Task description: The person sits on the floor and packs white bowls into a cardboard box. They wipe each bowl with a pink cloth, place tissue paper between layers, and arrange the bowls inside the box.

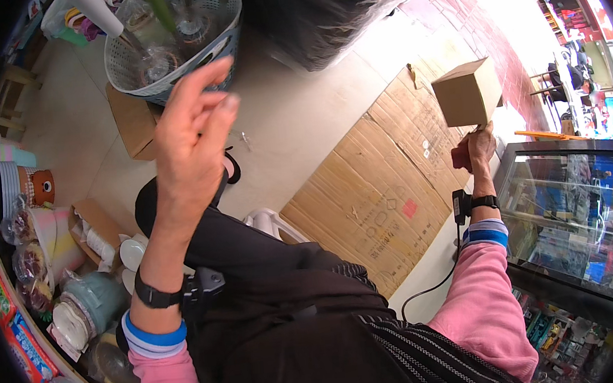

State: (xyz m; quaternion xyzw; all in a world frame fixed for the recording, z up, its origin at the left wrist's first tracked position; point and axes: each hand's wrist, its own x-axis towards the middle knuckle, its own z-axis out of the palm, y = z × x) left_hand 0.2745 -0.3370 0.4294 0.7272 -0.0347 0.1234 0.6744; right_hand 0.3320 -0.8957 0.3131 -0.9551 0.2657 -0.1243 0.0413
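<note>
My left hand [192, 132] is raised in front of me on the left, beside the blue-and-white basket. Its fingers are partly bent and apart, and nothing shows between them. At the right, my right hand [483, 148] reaches forward with its fingers closed at the lower edge of a small plain cardboard box [463, 97]. The box is tilted, and its inside is hidden from view. A dark red piece [461, 154] shows at the thumb side of that hand; its kind is unclear.
A flattened cardboard sheet [366, 201] covers part of the tiled floor. The basket [121, 76] holds wrapped long items. A glass display case [570, 205] stands right, a black plastic-wrapped bulk [306, 16] ahead. Tubs, including a bear-faced pot [44, 187], crowd the left shelf.
</note>
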